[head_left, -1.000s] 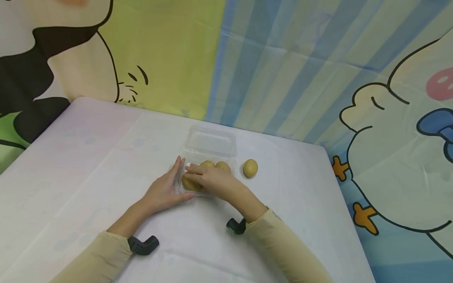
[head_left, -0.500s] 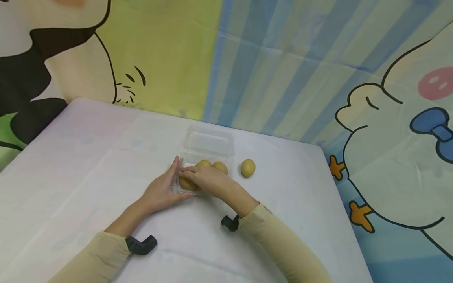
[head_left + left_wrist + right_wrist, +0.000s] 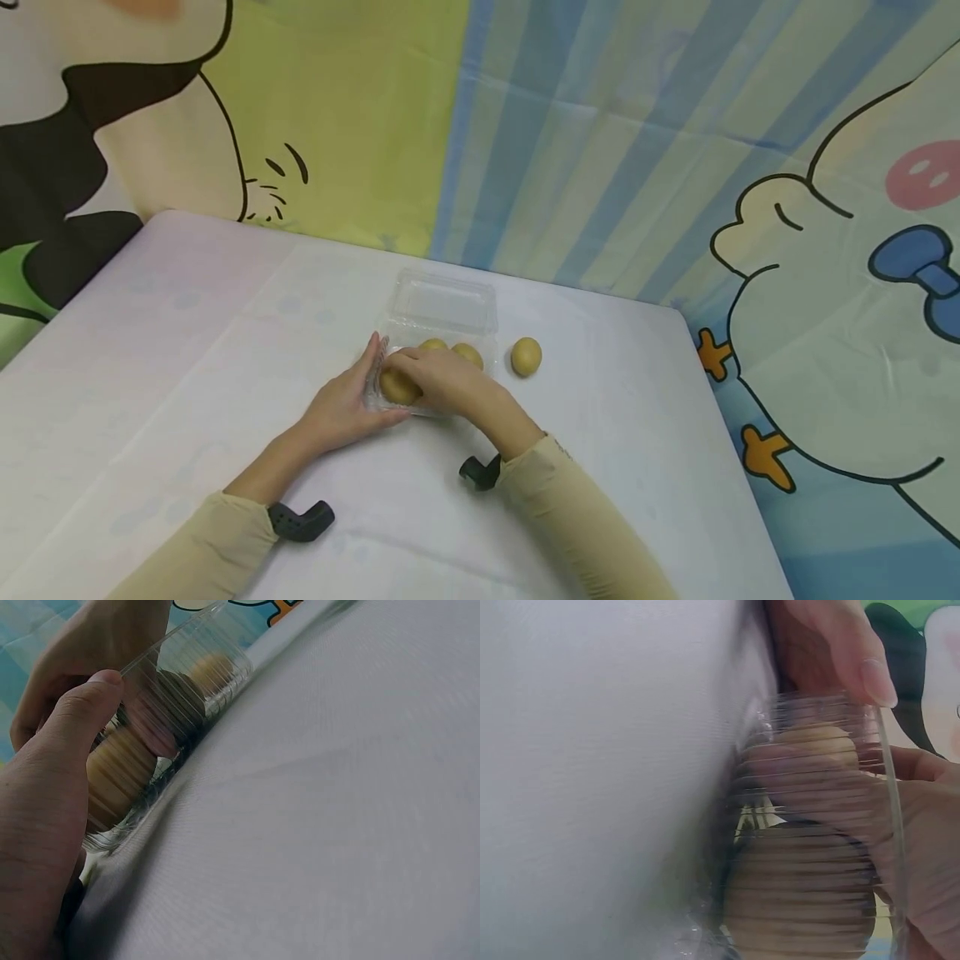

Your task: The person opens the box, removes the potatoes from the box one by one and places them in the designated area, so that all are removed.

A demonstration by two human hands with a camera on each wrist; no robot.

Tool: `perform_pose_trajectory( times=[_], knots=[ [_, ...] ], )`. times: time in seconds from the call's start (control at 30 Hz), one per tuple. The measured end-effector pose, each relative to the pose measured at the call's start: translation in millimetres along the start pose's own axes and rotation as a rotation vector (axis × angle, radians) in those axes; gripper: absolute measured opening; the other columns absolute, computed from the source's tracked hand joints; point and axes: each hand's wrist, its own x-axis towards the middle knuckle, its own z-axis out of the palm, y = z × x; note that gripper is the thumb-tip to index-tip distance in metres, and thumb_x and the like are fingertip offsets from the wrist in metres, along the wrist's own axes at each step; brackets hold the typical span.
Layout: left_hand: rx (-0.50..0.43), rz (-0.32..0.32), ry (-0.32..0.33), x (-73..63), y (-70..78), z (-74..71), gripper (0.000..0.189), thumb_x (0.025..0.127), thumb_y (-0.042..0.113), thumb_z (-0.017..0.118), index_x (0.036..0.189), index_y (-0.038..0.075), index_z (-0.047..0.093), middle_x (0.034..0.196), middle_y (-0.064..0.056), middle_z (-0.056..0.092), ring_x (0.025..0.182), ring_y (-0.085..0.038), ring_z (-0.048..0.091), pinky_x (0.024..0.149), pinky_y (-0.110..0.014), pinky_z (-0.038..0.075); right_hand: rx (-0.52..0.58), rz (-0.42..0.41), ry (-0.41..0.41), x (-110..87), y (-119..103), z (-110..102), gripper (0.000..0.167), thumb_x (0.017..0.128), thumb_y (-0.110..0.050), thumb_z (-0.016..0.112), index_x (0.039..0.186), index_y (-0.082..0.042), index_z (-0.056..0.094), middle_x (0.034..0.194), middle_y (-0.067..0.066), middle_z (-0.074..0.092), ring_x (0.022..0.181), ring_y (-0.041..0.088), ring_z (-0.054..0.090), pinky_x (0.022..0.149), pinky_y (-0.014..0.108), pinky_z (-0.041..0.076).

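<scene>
A clear plastic clamshell box (image 3: 444, 302) lies on the table with its lid folded back. Several small yellow-brown potatoes sit inside; two of them, one potato (image 3: 432, 343) and another potato (image 3: 469, 356), show behind my right hand (image 3: 457, 383). That hand reaches in from the right and grips the front-left potato (image 3: 397, 388), its fingers curled behind it. My left hand (image 3: 341, 408) braces the box's front left corner, fingers straight along the side and thumb along the front. In the right wrist view, the ribbed wall (image 3: 802, 780) partly blurs the contents.
One loose potato (image 3: 526, 357) rests on the white tablecloth (image 3: 600, 400) to the right of the box. A cartoon-printed curtain (image 3: 360, 125) hangs behind the table. Each wrist carries a black device, such as the left camera (image 3: 302, 522).
My right hand has shifted slightly left, and its fingers have curled more around the front-left potato, with more of that potato showing. The left hand stays against the box.
</scene>
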Motion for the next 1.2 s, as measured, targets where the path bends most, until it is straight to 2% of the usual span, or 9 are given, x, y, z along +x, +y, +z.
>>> perform_pose_trajectory(
  times=[0.23, 0.47, 0.77, 0.93, 1.2],
  knots=[
    [0.003, 0.004, 0.001, 0.5, 1.5, -0.8, 0.121, 0.073, 0.065, 0.068, 0.153, 0.014, -0.006, 0.16, 0.0, 0.014, 0.143, -0.031, 0.026, 0.108, -0.055, 0.032, 0.018, -0.029, 0.037, -1.0, 3, -1, 0.061, 0.08, -0.03, 0.076, 0.134, -0.017, 0.05, 0.138, -0.003, 0.054, 0.123, 0.014, 0.054, 0.103, 0.025, 0.043],
    [-0.006, -0.004, 0.001, -0.6, 1.3, 0.2, 0.121, 0.073, 0.067, 0.067, 0.153, 0.016, -0.007, 0.16, 0.001, 0.014, 0.143, -0.033, 0.026, 0.108, -0.056, 0.032, 0.038, -0.033, 0.038, -2.9, 4, -4, 0.066, 0.079, -0.027, 0.078, 0.137, -0.015, 0.05, 0.14, -0.003, 0.053, 0.126, 0.014, 0.052, 0.106, 0.027, 0.04],
    [0.009, -0.012, 0.008, -0.3, 0.0, 2.1, 0.121, 0.072, 0.068, 0.067, 0.153, 0.018, -0.007, 0.16, -0.003, 0.014, 0.141, -0.036, 0.029, 0.107, -0.056, 0.034, 0.05, 0.063, 0.058, -9.7, 8, -3, 0.072, 0.075, -0.035, 0.08, 0.139, -0.025, 0.048, 0.142, -0.012, 0.05, 0.126, 0.011, 0.051, 0.092, 0.029, 0.05],
    [0.012, -0.008, 0.01, -0.6, 1.8, 2.1, 0.121, 0.073, 0.067, 0.067, 0.153, 0.016, -0.007, 0.159, -0.008, 0.015, 0.142, -0.037, 0.027, 0.108, -0.056, 0.032, 0.052, 0.07, 0.104, -15.3, 10, -1, 0.073, 0.074, -0.037, 0.081, 0.138, -0.025, 0.049, 0.14, -0.011, 0.052, 0.124, 0.011, 0.052, 0.089, 0.03, 0.051],
    [0.004, -0.024, 0.003, -1.3, 4.5, 0.1, 0.12, 0.073, 0.068, 0.067, 0.153, 0.016, -0.006, 0.16, -0.007, 0.014, 0.143, -0.035, 0.024, 0.11, -0.054, 0.031, 0.152, 0.025, 0.2, -19.6, 16, 4, 0.074, 0.07, -0.032, 0.084, 0.136, -0.02, 0.051, 0.134, -0.003, 0.057, 0.121, 0.012, 0.055, 0.095, 0.032, 0.049]
  ],
)
